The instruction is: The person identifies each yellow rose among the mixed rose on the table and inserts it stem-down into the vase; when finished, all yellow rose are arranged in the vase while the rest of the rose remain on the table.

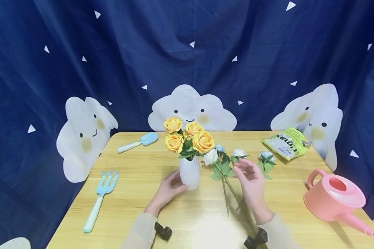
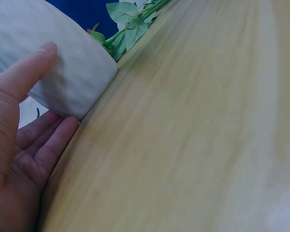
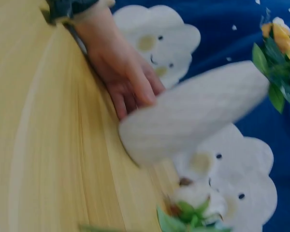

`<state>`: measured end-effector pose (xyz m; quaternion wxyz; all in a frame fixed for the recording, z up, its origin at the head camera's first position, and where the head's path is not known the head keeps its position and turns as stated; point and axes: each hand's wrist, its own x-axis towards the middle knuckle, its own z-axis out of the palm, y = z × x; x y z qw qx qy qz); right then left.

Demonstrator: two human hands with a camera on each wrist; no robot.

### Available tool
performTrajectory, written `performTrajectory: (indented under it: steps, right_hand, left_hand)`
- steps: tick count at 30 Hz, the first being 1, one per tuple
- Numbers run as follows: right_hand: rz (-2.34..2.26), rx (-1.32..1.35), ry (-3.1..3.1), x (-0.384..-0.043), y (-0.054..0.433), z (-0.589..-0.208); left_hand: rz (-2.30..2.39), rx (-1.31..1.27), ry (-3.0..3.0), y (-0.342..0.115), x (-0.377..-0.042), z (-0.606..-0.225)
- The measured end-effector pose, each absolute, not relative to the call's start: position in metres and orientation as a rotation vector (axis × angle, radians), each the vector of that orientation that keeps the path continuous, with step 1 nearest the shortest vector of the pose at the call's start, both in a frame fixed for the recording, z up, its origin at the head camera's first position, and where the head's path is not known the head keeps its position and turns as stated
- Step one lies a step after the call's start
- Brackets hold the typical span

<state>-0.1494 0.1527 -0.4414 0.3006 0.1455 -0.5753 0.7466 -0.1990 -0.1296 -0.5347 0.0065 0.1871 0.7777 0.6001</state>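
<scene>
A white textured vase (image 1: 190, 174) stands upright on the table, holding several yellow-orange roses (image 1: 203, 141). My left hand (image 1: 171, 188) holds the vase low down; in the left wrist view the thumb (image 2: 34, 65) lies on its near side and the fingers are by its base. To the vase's right, a white rose (image 1: 210, 157) lies with other pale flowers, their leaves and stems crossing. Over those flowers is my right hand (image 1: 252, 183), its fingers loosely bent and nothing visibly held. A light-blue rose (image 1: 267, 156) lies just beyond it.
On the left are a blue hand fork (image 1: 104, 188) and, farther back, a blue trowel (image 1: 149, 138). A pink watering can (image 1: 333, 197) stands at right, its spout over the table's right side. Behind it lies a green-and-white bag (image 1: 286, 143). A dark-blue curtain (image 1: 174, 52) hangs behind the table.
</scene>
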Motion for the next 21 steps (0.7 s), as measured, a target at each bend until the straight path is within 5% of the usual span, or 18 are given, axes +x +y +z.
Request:
performTrajectory:
  steps: [10,21]
  right_hand:
    - [1.878,0.279,-1.631,-0.141,0.209,-0.444]
    - [0.912,0.279,-2.22,-0.13,0.264,-0.443]
  left_hand:
    - [1.864,0.575,2.391,-0.126,-0.196,-0.517]
    - [1.651,0.558,2.563,-0.167,-0.185,-0.495]
